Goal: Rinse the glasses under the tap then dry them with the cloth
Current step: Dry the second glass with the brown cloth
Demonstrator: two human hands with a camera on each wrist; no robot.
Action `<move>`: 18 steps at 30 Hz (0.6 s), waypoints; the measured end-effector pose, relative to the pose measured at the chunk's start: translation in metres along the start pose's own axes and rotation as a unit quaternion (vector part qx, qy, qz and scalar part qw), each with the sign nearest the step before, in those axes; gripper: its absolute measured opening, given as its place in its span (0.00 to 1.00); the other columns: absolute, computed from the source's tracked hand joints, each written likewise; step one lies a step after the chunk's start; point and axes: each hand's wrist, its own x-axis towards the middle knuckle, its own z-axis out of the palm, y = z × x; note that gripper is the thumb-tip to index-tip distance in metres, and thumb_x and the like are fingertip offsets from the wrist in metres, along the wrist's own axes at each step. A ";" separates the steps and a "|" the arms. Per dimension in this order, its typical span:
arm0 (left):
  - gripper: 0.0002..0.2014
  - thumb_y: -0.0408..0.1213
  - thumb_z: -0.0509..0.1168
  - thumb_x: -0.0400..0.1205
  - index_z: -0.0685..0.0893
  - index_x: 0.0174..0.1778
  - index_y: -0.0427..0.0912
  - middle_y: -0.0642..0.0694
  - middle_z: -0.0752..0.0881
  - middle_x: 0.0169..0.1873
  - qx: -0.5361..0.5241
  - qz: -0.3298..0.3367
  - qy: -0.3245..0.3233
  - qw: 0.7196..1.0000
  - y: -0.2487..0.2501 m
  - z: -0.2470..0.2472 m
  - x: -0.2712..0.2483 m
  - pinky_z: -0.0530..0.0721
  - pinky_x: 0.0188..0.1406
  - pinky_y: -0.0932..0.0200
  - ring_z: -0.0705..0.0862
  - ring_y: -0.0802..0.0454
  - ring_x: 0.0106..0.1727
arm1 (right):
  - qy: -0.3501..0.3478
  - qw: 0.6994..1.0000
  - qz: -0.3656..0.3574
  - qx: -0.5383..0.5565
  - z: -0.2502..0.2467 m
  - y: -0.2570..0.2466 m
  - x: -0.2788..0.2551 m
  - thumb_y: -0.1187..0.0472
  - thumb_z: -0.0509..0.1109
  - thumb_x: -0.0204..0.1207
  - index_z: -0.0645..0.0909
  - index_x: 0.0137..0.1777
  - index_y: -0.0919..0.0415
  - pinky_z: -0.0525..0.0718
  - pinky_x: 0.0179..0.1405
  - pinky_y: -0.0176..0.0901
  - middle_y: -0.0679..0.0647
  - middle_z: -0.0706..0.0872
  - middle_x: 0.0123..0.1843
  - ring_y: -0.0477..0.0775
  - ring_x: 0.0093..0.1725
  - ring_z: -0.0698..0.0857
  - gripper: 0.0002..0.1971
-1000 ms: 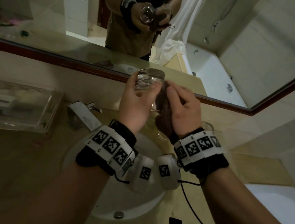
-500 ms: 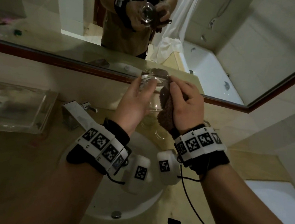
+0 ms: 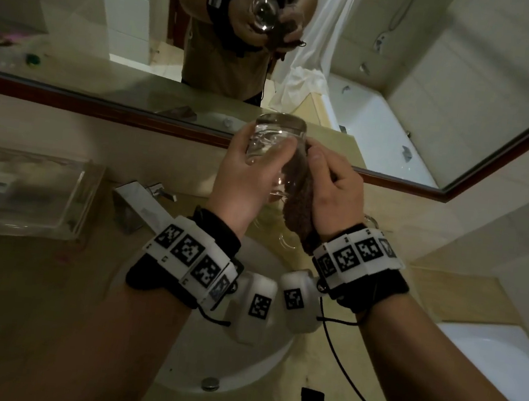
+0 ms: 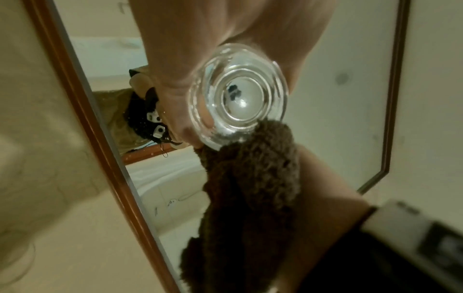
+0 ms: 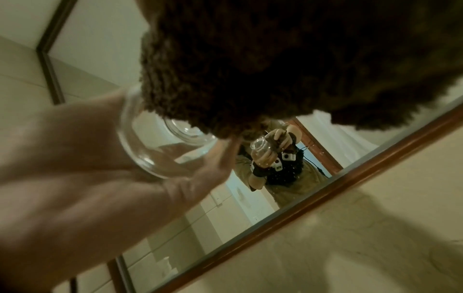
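The left hand (image 3: 246,178) is wrapping its thumb and fingers around a clear, round-bodied drinking glass (image 3: 274,142), holding it up in front of the mirror and above the basin. In the left wrist view the thick circular base of the glass (image 4: 238,99) is facing the camera, with the palm (image 4: 225,29) curling behind it. The right hand (image 3: 336,192) is gripping a dark brown, fluffy drying cloth (image 3: 296,200) and pressing it against the right side of the glass; the thumb is lying along the cloth near the glass's far end. The cloth is hanging down from the hand toward the wrist, and in the right wrist view the brown pile (image 5: 275,59) is filling the upper half of the picture, touching the glass wall (image 5: 160,142), while the left hand (image 5: 87,168) is cradling the glass from below.

Both wrists are wearing white bands with black square markers (image 3: 191,254) over black cuffs, and a thin black cable (image 3: 346,371) is trailing from the right one.

Below the hands a white round washbasin (image 3: 192,363) with a metal drain plug (image 3: 210,382) is sitting in a beige stone counter (image 3: 32,289). A chrome angular tap (image 3: 137,205) is standing at the basin's far left edge, and a clear plastic tray (image 3: 26,193) is lying further left. A wood-framed wall mirror (image 3: 102,109) is reflecting the person's hands, the glass and a white bathtub.
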 end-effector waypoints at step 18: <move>0.28 0.55 0.72 0.70 0.82 0.64 0.47 0.42 0.89 0.56 -0.037 0.016 0.017 0.999 0.000 -0.008 0.001 0.85 0.58 0.30 0.88 0.41 0.56 | -0.006 0.996 -0.068 -0.053 0.007 -0.011 -0.009 0.53 0.68 0.76 0.86 0.60 0.53 0.73 0.63 0.27 0.54 0.81 0.58 0.45 0.59 0.79 0.15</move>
